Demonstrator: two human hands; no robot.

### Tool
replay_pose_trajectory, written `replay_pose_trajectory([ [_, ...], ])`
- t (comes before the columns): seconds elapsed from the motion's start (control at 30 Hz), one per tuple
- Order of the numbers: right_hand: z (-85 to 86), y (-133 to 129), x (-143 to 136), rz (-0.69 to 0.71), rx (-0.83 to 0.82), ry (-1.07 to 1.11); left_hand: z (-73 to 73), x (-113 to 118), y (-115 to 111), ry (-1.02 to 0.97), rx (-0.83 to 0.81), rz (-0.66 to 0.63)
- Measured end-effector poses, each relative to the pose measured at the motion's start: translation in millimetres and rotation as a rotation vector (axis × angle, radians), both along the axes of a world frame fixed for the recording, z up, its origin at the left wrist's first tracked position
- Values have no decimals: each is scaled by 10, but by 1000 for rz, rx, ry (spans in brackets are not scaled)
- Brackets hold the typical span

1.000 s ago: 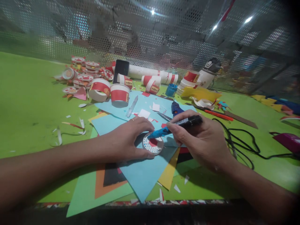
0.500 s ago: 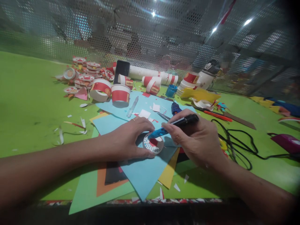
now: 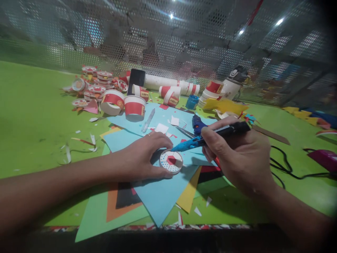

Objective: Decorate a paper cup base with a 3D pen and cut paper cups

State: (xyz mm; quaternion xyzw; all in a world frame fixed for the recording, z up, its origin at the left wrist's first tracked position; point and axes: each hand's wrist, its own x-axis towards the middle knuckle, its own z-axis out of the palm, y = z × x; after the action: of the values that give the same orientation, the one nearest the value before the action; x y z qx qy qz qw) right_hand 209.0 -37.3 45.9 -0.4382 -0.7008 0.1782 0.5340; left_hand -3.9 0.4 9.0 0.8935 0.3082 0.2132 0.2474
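A small round white disc point(image 3: 171, 162) with a red centre and blue dots lies on light blue paper point(image 3: 160, 196). My left hand point(image 3: 147, 154) grips its left edge between thumb and fingers. My right hand point(image 3: 237, 154) holds a brush point(image 3: 189, 143) with a black handle and a blue, paint-covered front part. The brush tip is at the disc's upper edge; whether it touches cannot be made out. An open jar of blue paint point(image 3: 192, 102) stands farther back.
Red and white paper cups point(image 3: 134, 106), a pile of paper crafts point(image 3: 97, 92), a phone point(image 3: 136, 80) and a bottle point(image 3: 231, 86) stand behind. A blue glue gun point(image 3: 197, 124) is near my right hand. Black cable point(image 3: 283, 161) and a purple object point(image 3: 322, 160) lie right.
My right hand has moved right with the brush, and the brush tip has shifted from over the disc to its upper edge. My left hand has stayed nearly still.
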Motion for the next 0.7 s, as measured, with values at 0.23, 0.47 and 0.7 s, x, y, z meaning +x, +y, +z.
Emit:
replay_pose_trajectory([
  [0.23, -21, -26, 7, 7, 20, -133, -23, 5, 6, -22, -2, -2],
  [0.47, -25, 10, 4, 44, -47, -117, -9, 14, 3, -24, -6, -6],
  [0.7, -38, 39, -20, 70, -93, -107, -20, 5, 11, -5, 4, -7],
])
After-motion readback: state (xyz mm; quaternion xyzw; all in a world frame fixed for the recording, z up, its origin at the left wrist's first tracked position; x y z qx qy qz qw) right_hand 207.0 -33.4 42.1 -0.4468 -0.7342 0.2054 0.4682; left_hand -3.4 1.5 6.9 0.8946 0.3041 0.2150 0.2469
